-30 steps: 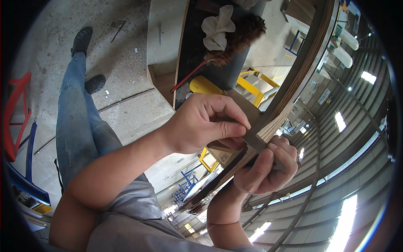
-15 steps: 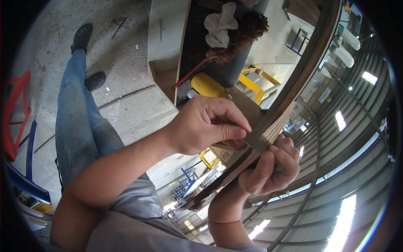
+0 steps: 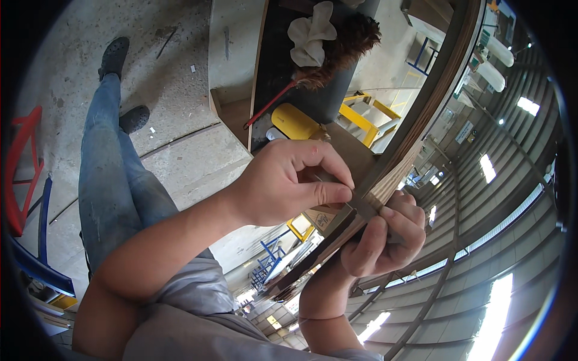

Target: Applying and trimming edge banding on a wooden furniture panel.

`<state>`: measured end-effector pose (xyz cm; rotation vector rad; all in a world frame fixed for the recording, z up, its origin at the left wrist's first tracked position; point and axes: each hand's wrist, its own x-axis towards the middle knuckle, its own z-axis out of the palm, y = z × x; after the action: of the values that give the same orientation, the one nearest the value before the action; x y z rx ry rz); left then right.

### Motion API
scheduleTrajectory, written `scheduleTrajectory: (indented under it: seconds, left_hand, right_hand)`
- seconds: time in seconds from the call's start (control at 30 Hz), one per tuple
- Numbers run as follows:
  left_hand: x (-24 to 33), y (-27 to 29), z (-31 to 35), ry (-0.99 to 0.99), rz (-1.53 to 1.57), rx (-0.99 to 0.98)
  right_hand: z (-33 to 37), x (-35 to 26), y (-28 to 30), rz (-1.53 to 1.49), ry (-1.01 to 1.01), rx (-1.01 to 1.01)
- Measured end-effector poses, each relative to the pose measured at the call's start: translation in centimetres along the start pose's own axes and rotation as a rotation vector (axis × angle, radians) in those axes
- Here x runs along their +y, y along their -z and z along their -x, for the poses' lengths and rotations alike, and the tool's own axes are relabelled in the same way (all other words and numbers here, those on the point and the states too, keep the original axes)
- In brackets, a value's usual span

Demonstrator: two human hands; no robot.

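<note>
My left hand [image 3: 289, 183] is closed in a pinch, thumb and forefinger together at one end of a thin flat grey strip [image 3: 362, 208]. At the strip's other end my right hand [image 3: 388, 236] pinches with thumb and forefinger, the remaining fingers curled. What the strip is made of I cannot make out. It lies against the edge of a long brown wooden piece [image 3: 394, 157], which runs slanting between the upper right and the lower middle. Beside the strip, a paler grained patch of the wood shows. Part of the wooden piece is hidden behind my hands.
Beyond my left hand, a dark surface holds a brown feather duster [image 3: 313, 75] with a red handle, a crumpled cream cloth [image 3: 311, 33] and a yellow bottle [image 3: 295, 122]. A yellow metal frame [image 3: 367, 120] stands behind. Red metalwork [image 3: 23, 174] is at the far left.
Both hands and the strip sit slightly further left in the picture, as does most of the scene. Both pinches stay closed at the strip.
</note>
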<state>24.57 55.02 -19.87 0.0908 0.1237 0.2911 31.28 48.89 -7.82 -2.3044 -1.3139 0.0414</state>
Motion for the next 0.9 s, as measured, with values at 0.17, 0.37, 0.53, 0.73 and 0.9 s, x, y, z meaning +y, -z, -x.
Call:
scheduleTrajectory:
  seconds: [0.17, 0.37, 0.53, 0.73, 0.9]
  left_hand:
    - [0.4, 0.5, -0.2, 0.037, -0.043, -0.07]
    - [0.4, 0.6, -0.6, -0.069, -0.151, -0.077]
    - [-0.4, 1.0, -0.2, -0.098, -0.155, -0.118]
    - [-0.4, 1.0, -0.2, -0.152, -0.224, -0.12]
    - [-0.3, 1.0, 0.0, -0.103, -0.18, -0.097]
  right_hand:
    - [0.0, 0.3, 0.4, 0.03, 0.028, -0.025]
    - [-0.1, 0.7, -0.1, -0.122, 0.059, 0.078]
    - [-0.2, 0.7, -0.1, -0.112, 0.063, 0.051]
    - [-0.2, 0.8, 0.1, -0.144, 0.065, 0.035]
    - [-0.2, 1.2, 0.5, -0.135, 0.089, -0.001]
